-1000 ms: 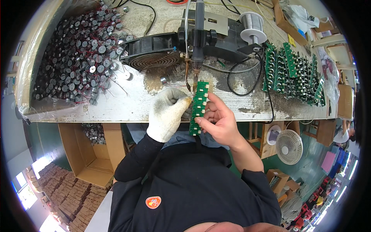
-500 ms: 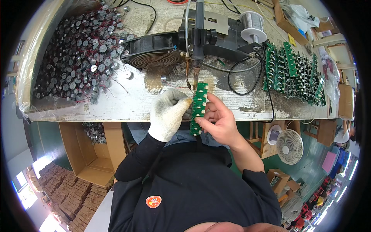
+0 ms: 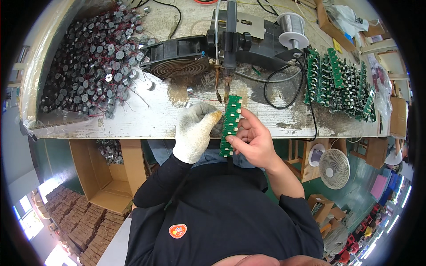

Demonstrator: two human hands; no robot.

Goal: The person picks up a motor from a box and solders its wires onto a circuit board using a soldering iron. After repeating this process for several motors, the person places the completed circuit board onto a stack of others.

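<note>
A long green circuit board strip point(image 3: 231, 119) stands nearly upright in front of me, with pale components along it. My bare right hand point(image 3: 253, 138) grips it from the right, thumb on its face. My left hand point(image 3: 195, 133), in a white glove with a stained fingertip, is closed in a pinch at the board's left edge. What its fingers hold, if anything, is hidden. Just beyond the board's top end points the soldering iron tip point(image 3: 227, 91), with a thin feed tube point(image 3: 217, 86) beside it. A small round metal part with red wires point(image 3: 191, 90) lies past the glove.
A large heap of round metal parts with wires point(image 3: 97, 66) fills the left side. A black fan point(image 3: 177, 60) and a solder wire spool point(image 3: 293, 31) stand at the back. Rows of green boards point(image 3: 339, 84) lie at the right. A cardboard box point(image 3: 106, 181) sits below the bench edge.
The view has shifted slightly, and both hands and the board appear a little farther right and lower. Their grips look the same.
</note>
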